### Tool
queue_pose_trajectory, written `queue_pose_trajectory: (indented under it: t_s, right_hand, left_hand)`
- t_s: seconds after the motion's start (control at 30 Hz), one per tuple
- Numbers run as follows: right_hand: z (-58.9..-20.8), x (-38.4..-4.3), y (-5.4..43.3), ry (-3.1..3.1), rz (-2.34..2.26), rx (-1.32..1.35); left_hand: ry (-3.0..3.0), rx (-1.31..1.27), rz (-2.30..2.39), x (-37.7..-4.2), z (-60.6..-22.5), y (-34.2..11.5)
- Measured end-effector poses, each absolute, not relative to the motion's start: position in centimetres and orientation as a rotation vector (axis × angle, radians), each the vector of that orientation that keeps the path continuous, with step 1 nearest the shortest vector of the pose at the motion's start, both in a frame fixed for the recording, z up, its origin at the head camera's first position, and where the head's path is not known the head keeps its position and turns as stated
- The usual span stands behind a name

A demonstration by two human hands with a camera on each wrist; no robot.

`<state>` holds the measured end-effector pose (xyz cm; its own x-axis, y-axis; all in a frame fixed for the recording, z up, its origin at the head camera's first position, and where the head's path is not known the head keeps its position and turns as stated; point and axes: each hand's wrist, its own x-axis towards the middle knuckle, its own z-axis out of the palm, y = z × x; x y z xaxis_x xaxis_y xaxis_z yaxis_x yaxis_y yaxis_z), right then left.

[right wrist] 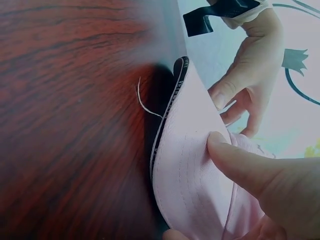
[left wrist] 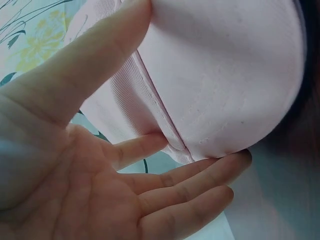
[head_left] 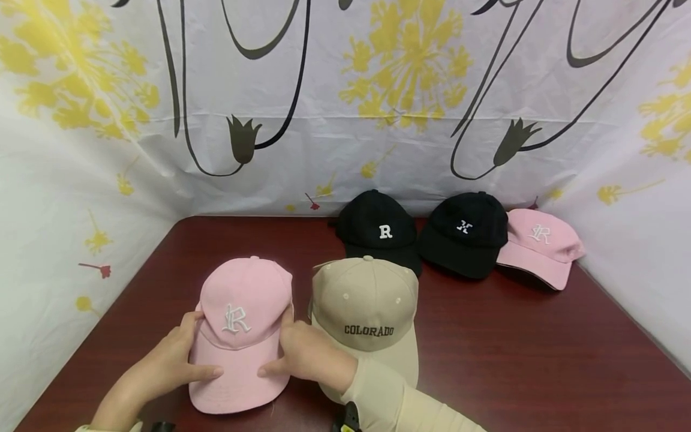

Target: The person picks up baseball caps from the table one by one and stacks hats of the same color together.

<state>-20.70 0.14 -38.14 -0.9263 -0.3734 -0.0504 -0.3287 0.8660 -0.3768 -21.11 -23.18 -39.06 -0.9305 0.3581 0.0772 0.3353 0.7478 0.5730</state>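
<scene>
A pink baseball cap with a white letter R sits at the front left of the table, its brim toward me. My left hand holds its left side, thumb on top of the brim and fingers along the edge, as the left wrist view shows with the brim. On the other side my right hand grips the cap, its thumb pressing the brim and most of its fingers hidden. Right beside that hand stands a beige cap lettered COLORADO, partly covered by my right forearm.
Toward the back of the dark red table stand a black cap with an R, another black cap and a second pink cap. A patterned white cloth hangs behind and at both sides. A loose thread lies by the brim.
</scene>
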Motion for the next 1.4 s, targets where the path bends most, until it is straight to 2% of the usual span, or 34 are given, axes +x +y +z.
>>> queue_pose_trajectory:
  t_s: [1.4]
  right_hand:
    - [-38.07, -21.26, 0.35, 2.895, -0.605, -0.621]
  left_hand:
    - [2.863, 0.567, 0.875, -21.39, -38.95, -23.58]
